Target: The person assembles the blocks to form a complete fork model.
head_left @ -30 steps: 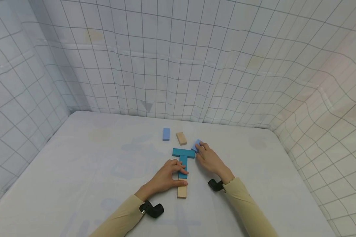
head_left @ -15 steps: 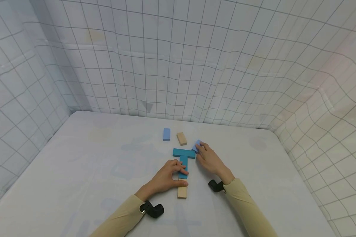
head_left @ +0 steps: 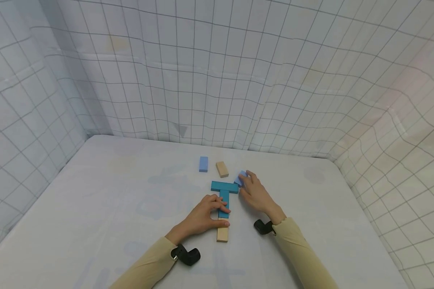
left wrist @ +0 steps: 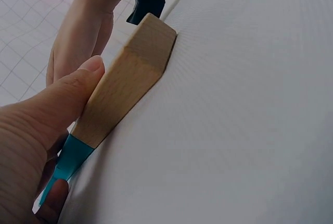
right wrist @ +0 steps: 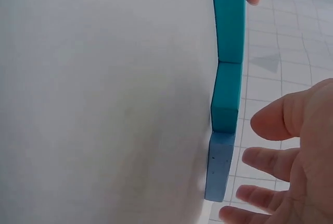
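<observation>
My left hand (head_left: 201, 214) rests on a row of blocks. Its thumb lies on a plain wooden block (head_left: 222, 235), and its fingers reach over the teal block (head_left: 224, 196) in line with it. A second teal block (head_left: 222, 186) lies crosswise at the far end, forming a T. My right hand (head_left: 257, 197) hovers at a light blue block (right wrist: 219, 166), which lies slanted against the right end of the crosswise block. In the right wrist view its fingers are spread and apart from that block.
Behind the T lie another light blue block (head_left: 203, 164) and a small wooden block (head_left: 222, 169) on the white tabletop (head_left: 112, 200). Grid-patterned white curtains (head_left: 217, 80) surround the back and sides. Each wrist wears a black camera (head_left: 186, 255).
The fingers of my right hand have lifted and straightened slightly over the light blue block. My left hand and the blocks stay in place.
</observation>
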`<action>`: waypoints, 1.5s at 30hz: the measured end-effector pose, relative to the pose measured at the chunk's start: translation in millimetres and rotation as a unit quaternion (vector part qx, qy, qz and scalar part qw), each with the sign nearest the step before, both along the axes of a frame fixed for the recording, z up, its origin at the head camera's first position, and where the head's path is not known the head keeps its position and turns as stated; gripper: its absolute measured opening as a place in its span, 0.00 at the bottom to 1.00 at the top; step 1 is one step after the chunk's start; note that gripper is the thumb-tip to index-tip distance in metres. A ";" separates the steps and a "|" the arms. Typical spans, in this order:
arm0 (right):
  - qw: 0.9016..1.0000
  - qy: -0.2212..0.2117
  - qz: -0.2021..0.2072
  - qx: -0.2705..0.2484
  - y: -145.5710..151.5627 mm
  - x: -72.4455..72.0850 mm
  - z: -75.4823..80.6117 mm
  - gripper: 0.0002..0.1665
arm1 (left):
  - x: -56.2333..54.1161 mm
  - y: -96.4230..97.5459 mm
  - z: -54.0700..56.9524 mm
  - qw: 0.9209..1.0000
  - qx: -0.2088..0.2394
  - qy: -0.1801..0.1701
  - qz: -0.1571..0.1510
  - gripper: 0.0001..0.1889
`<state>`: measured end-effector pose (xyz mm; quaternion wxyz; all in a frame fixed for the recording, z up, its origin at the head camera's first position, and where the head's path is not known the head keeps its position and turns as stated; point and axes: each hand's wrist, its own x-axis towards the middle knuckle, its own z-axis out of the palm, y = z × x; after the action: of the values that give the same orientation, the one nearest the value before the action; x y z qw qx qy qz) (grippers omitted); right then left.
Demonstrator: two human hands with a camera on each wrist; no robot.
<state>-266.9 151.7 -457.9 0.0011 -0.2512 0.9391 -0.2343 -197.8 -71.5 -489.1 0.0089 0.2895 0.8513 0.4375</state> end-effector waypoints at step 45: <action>0.993 -0.023 0.067 0.094 -38.1 -35.0 19.5 0.27 | -1.1 0.3 -1.3 1.000 0.002 -0.006 -0.002 0.17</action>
<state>-302.0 113.6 -438.4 0.0619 -0.3071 0.9377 -0.1504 -198.9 -71.3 -490.4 0.0143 0.2884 0.8500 0.4406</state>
